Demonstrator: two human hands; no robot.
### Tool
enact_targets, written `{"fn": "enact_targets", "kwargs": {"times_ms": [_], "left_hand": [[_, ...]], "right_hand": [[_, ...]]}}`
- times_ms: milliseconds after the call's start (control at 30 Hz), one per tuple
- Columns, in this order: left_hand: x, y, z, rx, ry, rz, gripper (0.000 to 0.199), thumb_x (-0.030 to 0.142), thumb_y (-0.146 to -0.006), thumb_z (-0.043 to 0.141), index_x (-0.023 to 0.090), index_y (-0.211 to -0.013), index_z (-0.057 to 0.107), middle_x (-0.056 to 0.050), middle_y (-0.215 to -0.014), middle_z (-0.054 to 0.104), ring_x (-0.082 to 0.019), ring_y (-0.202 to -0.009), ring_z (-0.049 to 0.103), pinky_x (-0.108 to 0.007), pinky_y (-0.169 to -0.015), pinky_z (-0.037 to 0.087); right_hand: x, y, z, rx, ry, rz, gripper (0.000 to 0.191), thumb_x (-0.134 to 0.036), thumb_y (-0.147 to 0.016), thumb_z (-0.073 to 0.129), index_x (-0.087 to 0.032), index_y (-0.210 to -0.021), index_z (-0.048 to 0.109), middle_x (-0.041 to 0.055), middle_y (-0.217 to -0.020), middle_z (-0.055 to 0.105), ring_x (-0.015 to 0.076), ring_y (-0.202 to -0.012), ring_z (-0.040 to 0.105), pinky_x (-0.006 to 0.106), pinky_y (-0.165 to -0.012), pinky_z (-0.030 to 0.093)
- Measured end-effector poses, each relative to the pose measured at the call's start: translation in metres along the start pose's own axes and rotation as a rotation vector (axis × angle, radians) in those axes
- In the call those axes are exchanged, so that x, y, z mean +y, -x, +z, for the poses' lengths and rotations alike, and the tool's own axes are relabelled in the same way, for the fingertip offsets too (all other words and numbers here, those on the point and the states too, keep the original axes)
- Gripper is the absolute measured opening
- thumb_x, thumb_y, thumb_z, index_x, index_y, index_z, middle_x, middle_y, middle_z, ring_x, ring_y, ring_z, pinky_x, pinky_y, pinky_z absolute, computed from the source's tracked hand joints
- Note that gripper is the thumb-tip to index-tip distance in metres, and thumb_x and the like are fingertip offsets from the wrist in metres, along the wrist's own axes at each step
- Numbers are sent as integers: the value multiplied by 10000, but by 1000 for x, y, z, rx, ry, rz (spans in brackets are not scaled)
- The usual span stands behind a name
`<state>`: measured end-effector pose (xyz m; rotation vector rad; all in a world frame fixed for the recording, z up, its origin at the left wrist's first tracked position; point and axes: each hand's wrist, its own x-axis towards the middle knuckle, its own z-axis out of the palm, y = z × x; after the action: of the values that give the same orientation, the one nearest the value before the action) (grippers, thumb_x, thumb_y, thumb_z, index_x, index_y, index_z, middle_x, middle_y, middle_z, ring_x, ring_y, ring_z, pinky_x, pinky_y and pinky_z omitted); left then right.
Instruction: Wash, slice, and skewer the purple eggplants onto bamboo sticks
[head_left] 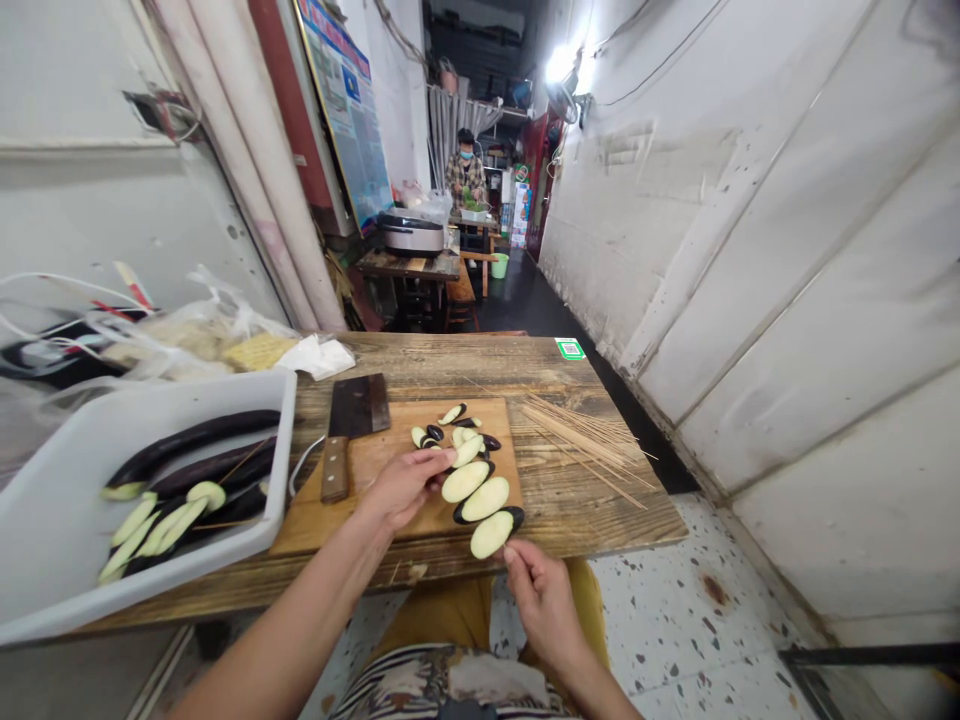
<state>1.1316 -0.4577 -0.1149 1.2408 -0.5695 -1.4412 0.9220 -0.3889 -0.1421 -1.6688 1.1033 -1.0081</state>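
Note:
My left hand (405,487) pinches an oval eggplant slice (468,451) at the far end of a row of several slices. The lower eggplant slices (492,534) hang in line, threaded on a skewer that they mostly hide. Closed at the near end of that row, my right hand (541,590) grips the skewer's end just past the table edge. Under and beyond the row is a wooden cutting board (420,515), with loose eggplant pieces (457,413) near its far side. A cleaver (358,405) with a wooden handle lies across the board's left part.
At left stands a white plastic bin (281,430) holding whole eggplants (187,445) and skewered slices. Loose bamboo skewers (589,435) lie on the table's right. Plastic bags (202,335) sit behind the bin. Farther back, a person (466,175) works at another table.

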Motion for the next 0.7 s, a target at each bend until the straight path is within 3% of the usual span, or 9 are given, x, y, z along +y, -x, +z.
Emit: {"fn": "enact_targets", "kwargs": {"times_ms": [133, 233, 367, 500, 567, 700], "left_hand": [[9, 1, -6, 78, 27, 86, 388, 384, -640, 754, 144, -935, 682, -98, -945, 697, -143, -767, 609, -220, -624, 479], [9, 6, -12, 163, -28, 174, 449, 443, -631, 747, 143, -955, 665, -109, -1014, 683, -147, -828, 608, -212, -648, 478], [-7, 23, -9, -75, 25, -22, 461, 409, -632, 759, 148, -997, 655, -113, -1016, 682, -167, -834, 633, -260, -697, 497], [-23, 37, 1, -278, 166, -59, 411, 365, -664, 747, 151, -1004, 660, -126, -1004, 689, -204, -847, 660, -331, -780, 503], [-26, 40, 3, -288, 219, -63, 402, 326, -634, 774, 138, -975, 672, -136, -985, 694, -218, -857, 665, -339, -807, 497], [-27, 39, -3, -193, 287, -8, 410, 295, -594, 799, 127, -951, 683, -144, -957, 699, -239, -844, 670, -344, -779, 505]], "right_hand": [[8, -6, 4, 21, -34, 17, 367, -426, -917, 408, -151, -811, 626, -34, -572, 391, 115, -527, 365, 200, -473, 302], [16, -8, 9, 22, -89, 46, 391, -466, -917, 397, -153, -781, 589, -53, -561, 326, 100, -497, 302, 203, -453, 253], [24, -12, 19, -4, -170, 72, 405, -519, -901, 407, -168, -745, 534, -70, -551, 269, 89, -475, 252, 198, -437, 218], [27, -19, 27, -40, -175, 84, 415, -540, -876, 445, -157, -769, 564, -60, -557, 316, 90, -481, 283, 193, -430, 255], [29, -21, 29, -43, -150, 87, 431, -553, -865, 454, -151, -800, 595, -59, -529, 337, 89, -453, 295, 193, -404, 261], [35, -24, 36, -61, -89, 93, 467, -578, -838, 479, -149, -904, 652, -62, -443, 378, 90, -341, 296, 205, -326, 250]]}}
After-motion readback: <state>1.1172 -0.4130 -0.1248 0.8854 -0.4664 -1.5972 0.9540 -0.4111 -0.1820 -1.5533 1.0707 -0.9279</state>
